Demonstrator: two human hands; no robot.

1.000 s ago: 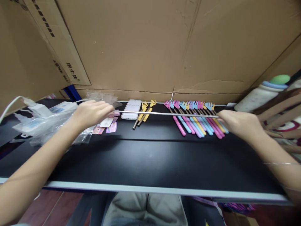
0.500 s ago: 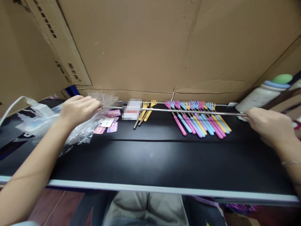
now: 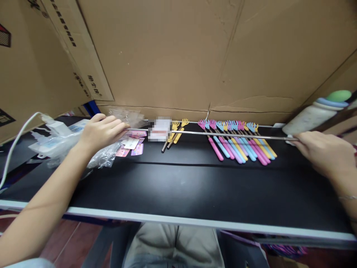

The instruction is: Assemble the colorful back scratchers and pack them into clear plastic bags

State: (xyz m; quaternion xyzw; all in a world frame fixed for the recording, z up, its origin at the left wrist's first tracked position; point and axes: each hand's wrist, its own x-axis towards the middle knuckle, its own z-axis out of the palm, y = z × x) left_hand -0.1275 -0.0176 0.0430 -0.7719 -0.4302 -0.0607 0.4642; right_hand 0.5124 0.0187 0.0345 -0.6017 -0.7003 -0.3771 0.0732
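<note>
A long, thin telescopic metal rod [image 3: 192,133] stretches level above the black table. My left hand [image 3: 104,130] is closed round its left end and my right hand [image 3: 320,149] round its right end, so both ends are hidden. Behind and below the rod lies a row of back scratchers [image 3: 237,147] with pink, blue, yellow and purple handles, their claw heads toward the cardboard. Two yellow back scratchers [image 3: 178,134] lie left of that row, near dark metal tubes [image 3: 165,146]. Small printed cards [image 3: 137,149] lie just right of my left hand.
A clear plastic bag [image 3: 103,158] and a white power strip [image 3: 52,143] with a cable are at the left. A bottle with a green lid [image 3: 309,115] stands at the back right. Cardboard [image 3: 173,56] walls the table's back. The table's pale edge [image 3: 178,221] runs in front.
The whole view has shifted slightly, with things appearing a little further right. Both hands still grip the rod, stretched out as before.
</note>
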